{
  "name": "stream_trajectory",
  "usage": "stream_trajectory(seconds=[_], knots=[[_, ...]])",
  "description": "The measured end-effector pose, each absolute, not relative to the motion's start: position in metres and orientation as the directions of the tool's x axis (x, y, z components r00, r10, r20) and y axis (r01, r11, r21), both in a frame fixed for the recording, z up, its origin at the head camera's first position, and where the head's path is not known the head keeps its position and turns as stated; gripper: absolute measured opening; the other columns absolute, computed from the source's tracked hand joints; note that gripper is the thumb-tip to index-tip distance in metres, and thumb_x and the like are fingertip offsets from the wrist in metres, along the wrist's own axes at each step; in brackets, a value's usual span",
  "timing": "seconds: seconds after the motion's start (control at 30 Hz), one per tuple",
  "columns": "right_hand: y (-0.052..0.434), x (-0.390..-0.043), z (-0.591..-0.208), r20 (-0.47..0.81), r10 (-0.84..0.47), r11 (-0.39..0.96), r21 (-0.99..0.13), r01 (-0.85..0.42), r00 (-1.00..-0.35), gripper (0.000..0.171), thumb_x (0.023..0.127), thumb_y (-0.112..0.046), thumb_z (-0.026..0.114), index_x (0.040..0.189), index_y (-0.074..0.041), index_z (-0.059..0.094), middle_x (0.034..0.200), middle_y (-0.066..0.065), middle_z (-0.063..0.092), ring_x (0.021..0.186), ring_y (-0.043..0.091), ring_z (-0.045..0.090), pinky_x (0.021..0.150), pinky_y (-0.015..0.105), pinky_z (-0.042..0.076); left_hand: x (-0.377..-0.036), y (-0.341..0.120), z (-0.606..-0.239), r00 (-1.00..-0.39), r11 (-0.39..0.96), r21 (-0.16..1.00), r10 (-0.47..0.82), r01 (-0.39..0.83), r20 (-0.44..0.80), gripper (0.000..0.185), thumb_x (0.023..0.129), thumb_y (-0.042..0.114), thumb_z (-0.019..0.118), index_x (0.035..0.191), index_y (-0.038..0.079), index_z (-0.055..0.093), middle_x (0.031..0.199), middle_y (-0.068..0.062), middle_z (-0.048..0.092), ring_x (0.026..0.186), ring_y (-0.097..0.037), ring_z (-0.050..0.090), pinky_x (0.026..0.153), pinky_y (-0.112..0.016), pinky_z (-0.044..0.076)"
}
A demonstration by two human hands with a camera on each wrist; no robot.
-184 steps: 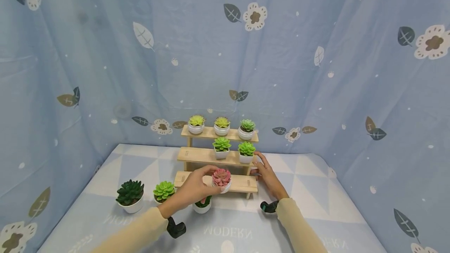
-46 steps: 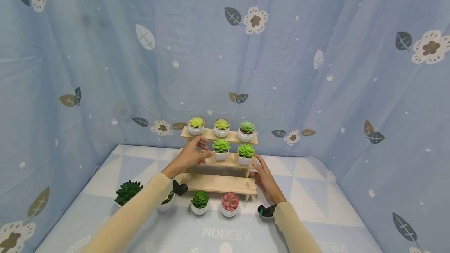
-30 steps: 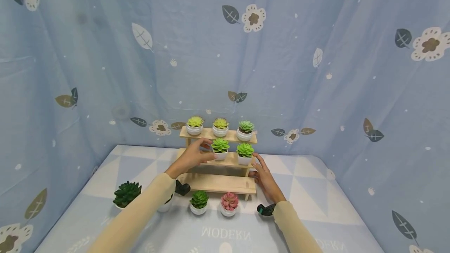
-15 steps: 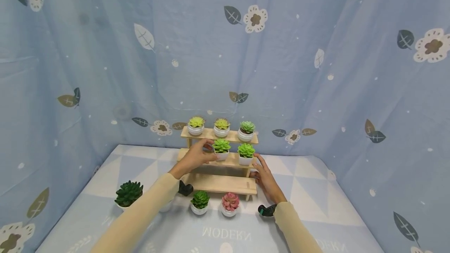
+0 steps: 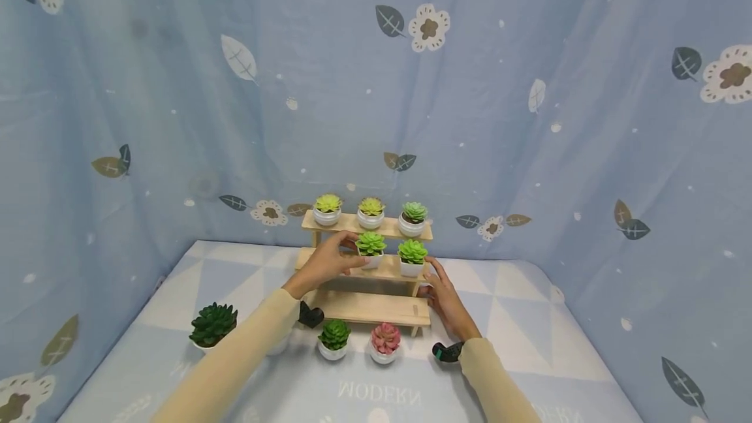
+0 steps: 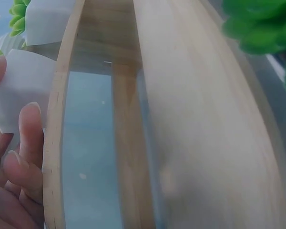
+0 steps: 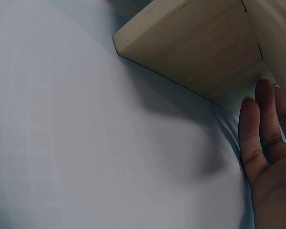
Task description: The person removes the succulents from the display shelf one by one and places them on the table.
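Observation:
My left hand (image 5: 330,260) pinches the white pot of a bright green succulent (image 5: 371,247) on the middle tier of a wooden stepped stand (image 5: 370,305). In the left wrist view its thumb and fingers are around the white pot (image 6: 24,88). My right hand (image 5: 444,299) lies against the stand's right end. Its fairly straight fingers touch the wood there; in the right wrist view they reach under a wooden board (image 7: 195,52). Beside the pinched pot, another green succulent (image 5: 412,256) stands at the right of the middle tier.
Three potted succulents, one of them blue-green (image 5: 414,217), line the top tier. On the table in front stand a pink succulent (image 5: 384,341), a dark green one (image 5: 333,338), a larger one (image 5: 214,325) at left, and a white pot (image 5: 279,346) mostly behind my left sleeve.
Earlier my left hand held the pink succulent over the bottom tier; that plant now stands on the table. The hand has since reached the middle-tier pot and closed on it. My right hand barely moved.

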State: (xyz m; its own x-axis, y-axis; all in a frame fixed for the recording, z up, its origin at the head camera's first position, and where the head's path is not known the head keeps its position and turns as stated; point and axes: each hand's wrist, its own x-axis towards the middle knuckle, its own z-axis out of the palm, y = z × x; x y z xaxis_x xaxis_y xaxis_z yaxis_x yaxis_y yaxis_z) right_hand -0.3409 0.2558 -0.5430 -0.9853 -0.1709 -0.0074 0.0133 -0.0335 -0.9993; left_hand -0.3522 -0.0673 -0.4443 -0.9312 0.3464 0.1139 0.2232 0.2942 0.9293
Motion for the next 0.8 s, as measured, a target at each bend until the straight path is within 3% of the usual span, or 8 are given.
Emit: stream_trajectory(seconds=[0.27,0.5,0.8], knots=[[0.2609,-0.3434,-0.5396,0.016,-0.182,0.019,-1.0,-0.019,-0.983,0.049,0.108,-0.043,0.053,0.154,-0.038,0.037,0.11,0.015,0.063,0.099,0.034,0.063,0.081,0.039,0.048,-0.3547,-0.0673,-0.4395,-0.927,0.303,0.932,0.367,0.201,0.08,0.068,0.088,0.04,0.084,0.143,0.015,0.053,0.124,-0.009,0.062,0.09,-0.027,0.069,0.071,-0.04,0.058],[0.2608,-0.346,-0.5387,0.011,-0.183,0.014,-1.0,-0.014,-0.983,0.047,0.108,-0.042,0.051,0.153,-0.04,0.037,0.108,0.015,0.062,0.099,0.032,0.063,0.083,0.04,0.049,-0.3569,-0.0694,-0.4363,-0.92,0.281,0.937,0.381,0.208,0.09,0.069,0.086,0.041,0.085,0.143,0.015,0.054,0.125,-0.01,0.061,0.091,-0.026,0.069,0.078,-0.058,0.055],[0.2607,-0.3441,-0.5417,0.019,-0.189,0.014,-1.0,-0.022,-0.982,0.049,0.108,-0.043,0.051,0.155,-0.037,0.036,0.112,0.013,0.062,0.105,0.041,0.061,0.084,0.041,0.048,-0.3484,-0.073,-0.4354,-0.916,0.294,0.925,0.386,0.24,0.115,0.069,0.086,0.039,0.085,0.143,0.014,0.055,0.126,-0.011,0.061,0.085,-0.032,0.068,0.068,-0.047,0.056]])
